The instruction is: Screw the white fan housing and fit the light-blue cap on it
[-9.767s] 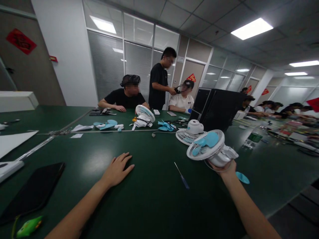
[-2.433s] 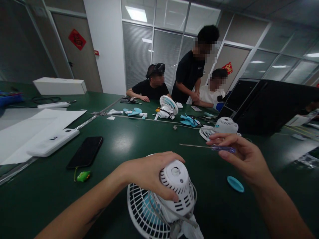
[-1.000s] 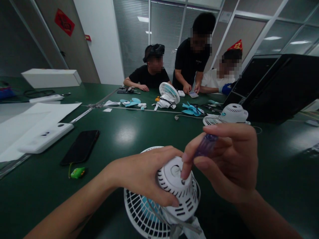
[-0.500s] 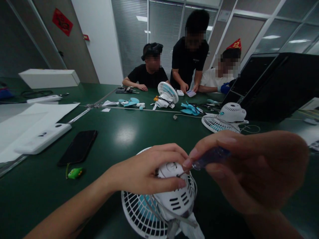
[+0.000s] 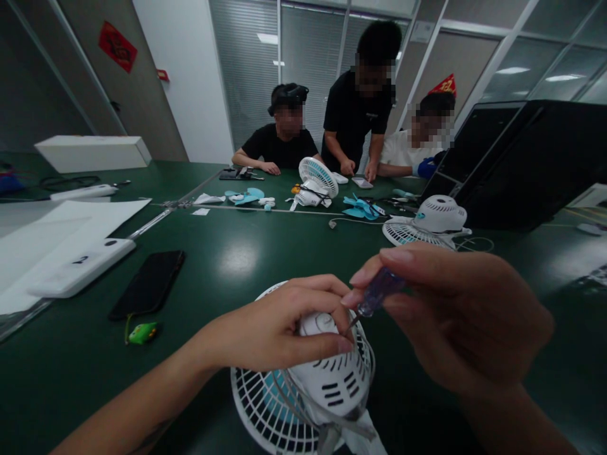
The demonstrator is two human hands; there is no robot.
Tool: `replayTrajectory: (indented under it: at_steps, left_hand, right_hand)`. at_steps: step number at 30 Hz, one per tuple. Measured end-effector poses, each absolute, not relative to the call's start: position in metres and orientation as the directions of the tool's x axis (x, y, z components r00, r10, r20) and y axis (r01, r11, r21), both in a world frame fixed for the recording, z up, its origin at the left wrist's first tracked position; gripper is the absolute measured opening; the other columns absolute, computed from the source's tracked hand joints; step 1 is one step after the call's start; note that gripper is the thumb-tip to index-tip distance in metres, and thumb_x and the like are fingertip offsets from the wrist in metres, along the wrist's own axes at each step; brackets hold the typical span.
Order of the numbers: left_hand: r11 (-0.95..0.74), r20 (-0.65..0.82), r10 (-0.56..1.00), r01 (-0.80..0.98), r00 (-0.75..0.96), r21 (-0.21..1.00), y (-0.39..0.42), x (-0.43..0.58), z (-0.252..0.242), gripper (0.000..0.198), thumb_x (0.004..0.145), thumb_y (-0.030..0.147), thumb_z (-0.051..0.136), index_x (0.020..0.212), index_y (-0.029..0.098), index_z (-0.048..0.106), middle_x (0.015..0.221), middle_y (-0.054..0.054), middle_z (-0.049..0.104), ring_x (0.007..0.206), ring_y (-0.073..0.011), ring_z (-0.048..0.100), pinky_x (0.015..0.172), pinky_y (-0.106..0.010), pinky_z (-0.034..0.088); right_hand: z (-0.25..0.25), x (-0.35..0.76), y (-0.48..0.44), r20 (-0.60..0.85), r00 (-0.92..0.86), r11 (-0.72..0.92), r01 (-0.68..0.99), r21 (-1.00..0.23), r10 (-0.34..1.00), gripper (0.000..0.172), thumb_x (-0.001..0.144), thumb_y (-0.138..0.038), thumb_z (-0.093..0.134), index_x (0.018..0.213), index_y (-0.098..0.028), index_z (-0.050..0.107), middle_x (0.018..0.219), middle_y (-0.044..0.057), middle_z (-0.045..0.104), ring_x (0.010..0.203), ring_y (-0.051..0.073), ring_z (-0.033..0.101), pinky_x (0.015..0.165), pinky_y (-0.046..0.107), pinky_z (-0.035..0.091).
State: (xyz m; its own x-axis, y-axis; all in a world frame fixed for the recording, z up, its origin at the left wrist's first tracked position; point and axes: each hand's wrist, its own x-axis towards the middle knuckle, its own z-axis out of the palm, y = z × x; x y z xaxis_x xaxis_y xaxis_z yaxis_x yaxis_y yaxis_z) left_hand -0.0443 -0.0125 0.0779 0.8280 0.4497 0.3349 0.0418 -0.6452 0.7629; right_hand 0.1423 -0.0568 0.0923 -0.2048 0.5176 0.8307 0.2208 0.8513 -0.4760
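Observation:
A white fan (image 5: 332, 385) with blue blades lies face down on the green table, its grey cable looped around the motor housing. My left hand (image 5: 284, 322) is wrapped over the top of that housing, thumb on the near side and fingers on the far side. In my right hand (image 5: 455, 309) is a small screwdriver (image 5: 380, 292) with a clear purple handle, pinched between thumb and fingers. Its thin shaft slants down to the housing beside my left fingertips. Whether the tip sits in a screw is hidden by the left fingers.
Left of me lie a black phone (image 5: 148, 284) with a green charm (image 5: 143, 333) and a white power bank (image 5: 85, 268). Across the table are another fan (image 5: 441, 215), an upright fan (image 5: 317, 180) and blue blades (image 5: 360, 206). Three people are beyond; a black case (image 5: 535, 164) stands right.
My right hand has shifted left, and the screwdriver now stands more steeply. My left hand keeps its hold on the fan. Across the table, the standing person's hands have moved slightly.

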Motion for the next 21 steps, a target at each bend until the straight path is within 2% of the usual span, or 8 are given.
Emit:
replayTrajectory:
  at_steps: [5, 10, 13, 18, 21]
  left_hand:
    - [-0.632, 0.305, 0.46, 0.066, 0.834, 0.772, -0.014, -0.044, 0.08, 0.006, 0.089, 0.024, 0.062, 0.088, 0.019, 0.062, 0.103, -0.004, 0.066, 0.099, -0.0189, 0.061, 0.091, -0.03, 0.049]
    - [-0.636, 0.294, 0.458, 0.078, 0.839, 0.768, -0.015, -0.045, 0.078, 0.009, 0.089, 0.025, 0.061, 0.084, 0.018, 0.06, 0.099, -0.004, 0.064, 0.095, -0.0174, 0.061, 0.088, -0.029, 0.048]
    - [-0.634, 0.303, 0.458, 0.069, 0.836, 0.77, -0.015, -0.045, 0.078, 0.008, 0.088, 0.024, 0.062, 0.084, 0.018, 0.06, 0.097, -0.004, 0.063, 0.092, -0.0167, 0.061, 0.087, -0.028, 0.047]
    - [-0.637, 0.305, 0.437, 0.052, 0.846, 0.769, -0.016, -0.043, 0.08, 0.003, 0.089, 0.018, 0.06, 0.086, 0.017, 0.059, 0.106, -0.005, 0.064, 0.1, -0.0164, 0.061, 0.093, -0.027, 0.046]
    - [-0.641, 0.294, 0.44, 0.067, 0.849, 0.765, -0.018, -0.043, 0.081, 0.006, 0.088, 0.018, 0.06, 0.083, 0.017, 0.059, 0.11, -0.005, 0.064, 0.1, -0.0162, 0.061, 0.094, -0.026, 0.045]
  right_hand:
    - [0.095, 0.147, -0.053, 0.85, -0.258, 0.886, 0.195, -0.421, 0.46, 0.054, 0.081, -0.012, 0.069, 0.127, -0.039, 0.061, 0.091, -0.001, 0.071, 0.074, 0.018, 0.066, 0.062, 0.034, 0.058]
    - [0.096, 0.141, -0.062, 0.831, -0.169, 0.844, 0.202, -0.496, 0.529, 0.04, 0.088, -0.016, 0.06, 0.122, -0.037, 0.066, 0.096, 0.001, 0.073, 0.08, 0.022, 0.068, 0.066, 0.038, 0.058]
    - [0.096, 0.142, -0.061, 0.831, -0.197, 0.852, 0.184, -0.49, 0.52, 0.045, 0.087, -0.009, 0.059, 0.123, -0.036, 0.064, 0.1, -0.001, 0.073, 0.081, 0.019, 0.069, 0.069, 0.036, 0.059]
    - [0.096, 0.149, -0.053, 0.853, -0.226, 0.881, 0.163, -0.444, 0.471, 0.048, 0.079, -0.012, 0.073, 0.121, -0.034, 0.065, 0.089, 0.0, 0.071, 0.073, 0.018, 0.067, 0.065, 0.036, 0.059]
    - [0.095, 0.148, -0.056, 0.853, -0.183, 0.872, 0.152, -0.466, 0.488, 0.037, 0.085, -0.02, 0.068, 0.119, -0.033, 0.067, 0.091, 0.003, 0.071, 0.077, 0.021, 0.068, 0.065, 0.038, 0.059]
